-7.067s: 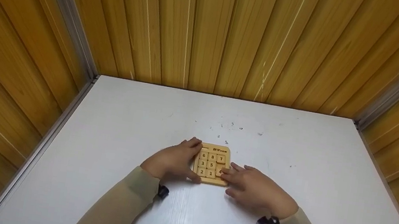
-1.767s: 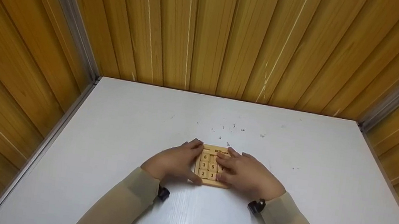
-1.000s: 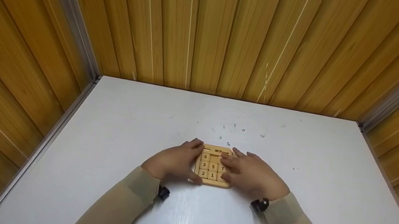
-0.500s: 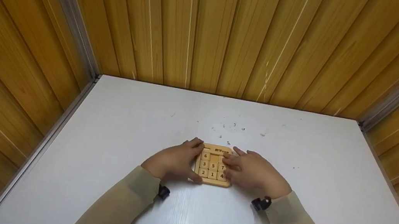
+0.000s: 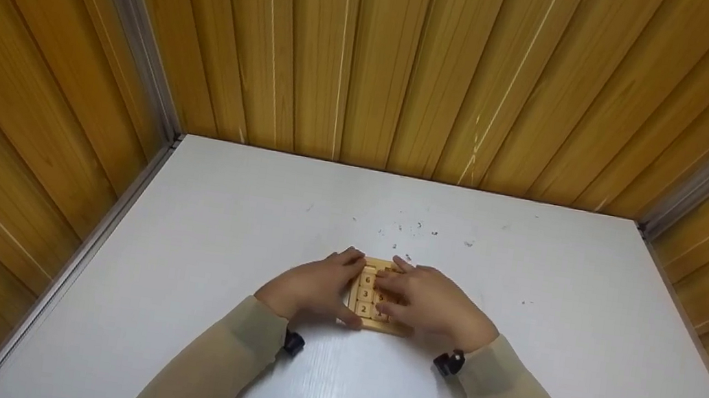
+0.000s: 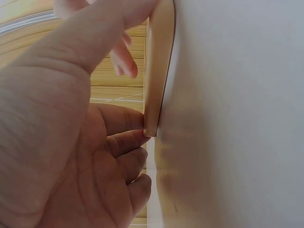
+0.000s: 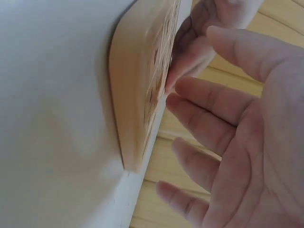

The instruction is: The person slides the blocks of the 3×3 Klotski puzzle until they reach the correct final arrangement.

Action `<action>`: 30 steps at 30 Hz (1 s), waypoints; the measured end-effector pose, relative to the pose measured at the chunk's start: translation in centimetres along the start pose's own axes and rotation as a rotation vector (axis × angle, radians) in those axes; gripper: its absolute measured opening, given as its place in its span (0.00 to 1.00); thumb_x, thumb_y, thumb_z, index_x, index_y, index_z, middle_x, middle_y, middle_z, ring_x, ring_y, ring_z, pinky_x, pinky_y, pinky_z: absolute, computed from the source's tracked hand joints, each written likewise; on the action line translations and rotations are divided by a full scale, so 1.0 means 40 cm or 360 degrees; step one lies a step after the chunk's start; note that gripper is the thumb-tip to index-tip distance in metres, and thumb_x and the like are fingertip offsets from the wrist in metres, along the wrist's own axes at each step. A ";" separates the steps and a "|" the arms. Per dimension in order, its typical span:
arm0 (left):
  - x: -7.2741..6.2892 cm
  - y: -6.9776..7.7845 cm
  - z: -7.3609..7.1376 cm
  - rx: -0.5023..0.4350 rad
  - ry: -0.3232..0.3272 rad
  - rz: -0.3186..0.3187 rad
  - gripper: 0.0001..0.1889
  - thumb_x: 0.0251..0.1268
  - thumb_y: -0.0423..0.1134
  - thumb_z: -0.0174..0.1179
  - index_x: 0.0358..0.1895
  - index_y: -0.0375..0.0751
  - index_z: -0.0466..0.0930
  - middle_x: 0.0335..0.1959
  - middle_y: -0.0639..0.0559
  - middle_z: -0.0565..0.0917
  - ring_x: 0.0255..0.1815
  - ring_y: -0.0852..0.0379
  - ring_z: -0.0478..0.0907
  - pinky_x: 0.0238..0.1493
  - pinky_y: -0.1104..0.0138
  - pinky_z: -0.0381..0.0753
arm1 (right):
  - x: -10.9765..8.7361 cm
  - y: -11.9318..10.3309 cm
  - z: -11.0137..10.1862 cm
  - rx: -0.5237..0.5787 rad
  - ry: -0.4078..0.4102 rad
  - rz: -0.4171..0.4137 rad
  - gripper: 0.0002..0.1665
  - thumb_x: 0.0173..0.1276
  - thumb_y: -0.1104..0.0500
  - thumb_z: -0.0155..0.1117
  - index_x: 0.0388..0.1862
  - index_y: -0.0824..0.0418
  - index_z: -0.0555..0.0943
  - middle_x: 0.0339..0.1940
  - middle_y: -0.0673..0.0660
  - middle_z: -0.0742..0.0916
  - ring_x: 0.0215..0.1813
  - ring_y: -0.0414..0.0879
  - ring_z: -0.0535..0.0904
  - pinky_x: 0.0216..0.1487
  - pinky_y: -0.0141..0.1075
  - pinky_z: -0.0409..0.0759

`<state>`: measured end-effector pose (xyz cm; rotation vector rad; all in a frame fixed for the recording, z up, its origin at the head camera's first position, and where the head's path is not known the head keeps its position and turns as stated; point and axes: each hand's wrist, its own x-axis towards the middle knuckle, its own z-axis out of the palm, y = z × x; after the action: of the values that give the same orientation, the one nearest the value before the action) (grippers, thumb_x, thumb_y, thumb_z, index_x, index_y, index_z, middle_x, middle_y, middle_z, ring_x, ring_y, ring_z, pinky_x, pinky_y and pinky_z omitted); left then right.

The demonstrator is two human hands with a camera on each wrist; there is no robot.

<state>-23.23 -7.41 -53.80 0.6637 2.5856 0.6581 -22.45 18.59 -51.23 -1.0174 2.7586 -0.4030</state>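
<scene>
A wooden number slide puzzle [image 5: 381, 327] lies flat on the white table in the head view. My left hand [image 5: 313, 287] grips its left side, thumb at the near corner and fingers at the far one; the left wrist view shows the puzzle's edge [image 6: 159, 61] between them. Over the middle and right columns hovers or rests my right hand [image 5: 440, 307], its fingers extended. In the right wrist view its fingertips are close to the tiles [image 7: 156, 80]; contact is unclear. Tiles 6, 3 and 2 show on the left; the right column is hidden.
Small dark marks [image 5: 434, 233] dot the white table [image 5: 242, 211] beyond the puzzle. Yellow wood-patterned panels [image 5: 374, 56] stand behind and at both sides, with grey metal posts [image 5: 136, 22] in the corners. A small black device sits at each wrist.
Tile 7 has slid down the right column since the oldest frame, and tile 8 has left the top middle. Just now my right hand has shifted left over the middle column. My left hand keeps its hold.
</scene>
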 end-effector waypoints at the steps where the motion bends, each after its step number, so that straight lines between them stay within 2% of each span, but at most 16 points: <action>1: 0.000 0.000 0.000 0.0001 0.0001 0.0004 0.68 0.59 0.65 0.84 0.95 0.47 0.51 0.98 0.53 0.50 0.98 0.45 0.49 0.95 0.47 0.60 | 0.004 -0.003 0.003 -0.0002 0.0000 -0.0014 0.31 0.84 0.42 0.68 0.79 0.51 0.85 0.79 0.56 0.86 0.91 0.61 0.70 0.89 0.63 0.71; 8: 0.000 -0.001 0.001 -0.0013 -0.0012 0.0011 0.68 0.59 0.65 0.84 0.95 0.47 0.51 0.98 0.52 0.49 0.98 0.41 0.48 0.96 0.45 0.59 | 0.017 -0.009 0.026 -0.0020 -0.0029 -0.0073 0.30 0.85 0.44 0.65 0.79 0.51 0.85 0.78 0.54 0.87 0.91 0.61 0.70 0.89 0.64 0.70; 14: 0.007 -0.004 0.003 0.0047 -0.0002 0.0017 0.68 0.59 0.66 0.83 0.95 0.46 0.51 0.98 0.53 0.51 0.98 0.44 0.49 0.96 0.49 0.60 | 0.011 0.001 0.034 0.0027 -0.0068 -0.0034 0.30 0.86 0.45 0.64 0.81 0.48 0.83 0.80 0.52 0.86 0.92 0.62 0.68 0.90 0.66 0.68; 25: 0.007 0.000 0.001 0.0030 -0.0015 0.0000 0.67 0.59 0.66 0.83 0.95 0.47 0.52 0.98 0.53 0.51 0.98 0.44 0.48 0.96 0.49 0.58 | 0.001 0.015 0.028 0.0111 -0.0103 0.0038 0.30 0.87 0.42 0.61 0.84 0.45 0.80 0.83 0.48 0.83 0.94 0.62 0.64 0.94 0.66 0.59; 30: 0.007 -0.001 -0.004 0.0027 -0.0020 0.0000 0.68 0.59 0.66 0.84 0.95 0.47 0.52 0.98 0.54 0.50 0.98 0.44 0.48 0.96 0.49 0.58 | -0.003 0.020 0.020 0.0142 -0.0110 0.0043 0.30 0.88 0.43 0.61 0.83 0.46 0.82 0.81 0.49 0.85 0.94 0.62 0.64 0.93 0.70 0.57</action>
<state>-23.54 -7.35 -53.74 0.6714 2.5820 0.6308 -22.65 19.12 -52.23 -0.9532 2.6645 -0.4727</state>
